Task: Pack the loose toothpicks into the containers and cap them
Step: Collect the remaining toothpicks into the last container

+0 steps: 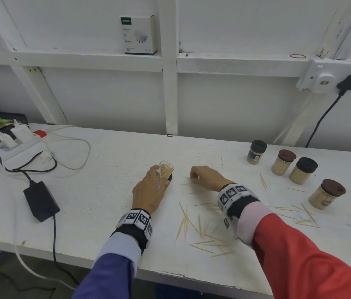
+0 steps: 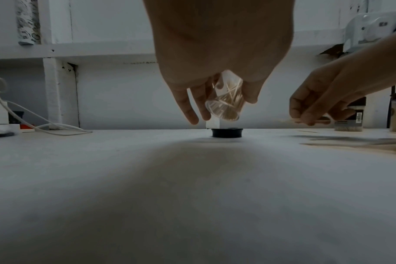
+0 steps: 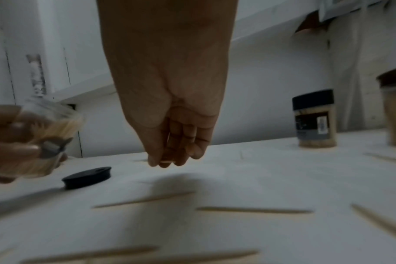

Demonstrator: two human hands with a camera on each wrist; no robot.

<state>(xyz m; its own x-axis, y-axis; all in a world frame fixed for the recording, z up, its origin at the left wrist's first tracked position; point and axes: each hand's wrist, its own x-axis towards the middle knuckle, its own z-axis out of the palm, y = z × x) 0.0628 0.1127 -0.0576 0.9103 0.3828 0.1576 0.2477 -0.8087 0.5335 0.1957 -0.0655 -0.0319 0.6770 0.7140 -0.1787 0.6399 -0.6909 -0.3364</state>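
blue left sleeve [image 1: 107,270], red right sleeve [image 1: 312,262], tagged wristbands [image 1: 136,219]

White bench [image 1: 110,160], scattered toothpicks [image 1: 200,229], capped jars [image 1: 281,162]

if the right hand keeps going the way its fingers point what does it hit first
Probably the open container held up off the table by the left hand. The right hand points leftward at it; the black cap lies lower, on the table. Depth is uncertain.

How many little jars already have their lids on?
4, all at the table's right side: a black-lidded jar farthest back, a brown-lidded jar, another black-lidded jar, and a second brown-lidded jar nearest. None looks hidden.
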